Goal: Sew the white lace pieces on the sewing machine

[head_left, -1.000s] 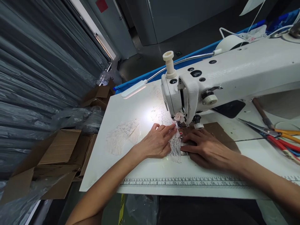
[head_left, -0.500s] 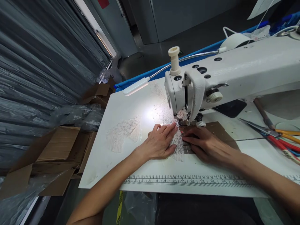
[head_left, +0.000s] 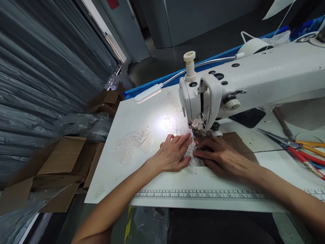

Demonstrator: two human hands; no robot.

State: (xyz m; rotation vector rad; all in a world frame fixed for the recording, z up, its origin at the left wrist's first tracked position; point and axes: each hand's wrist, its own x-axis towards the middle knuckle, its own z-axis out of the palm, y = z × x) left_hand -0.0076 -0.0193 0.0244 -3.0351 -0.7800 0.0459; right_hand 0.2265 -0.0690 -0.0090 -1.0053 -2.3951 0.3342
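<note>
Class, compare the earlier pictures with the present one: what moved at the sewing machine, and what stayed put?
The right hand slid left, covering more of the white lace strip beside the left hand. Nothing was grasped or released. Both hands remain flat on the lace below the white sewing machine head; the scissors lie unmoved.

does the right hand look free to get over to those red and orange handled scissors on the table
Probably yes. The right hand lies flat on the lace strip by the needle, holding nothing. The scissors lie in the open to its right, with only bare table between.
</note>
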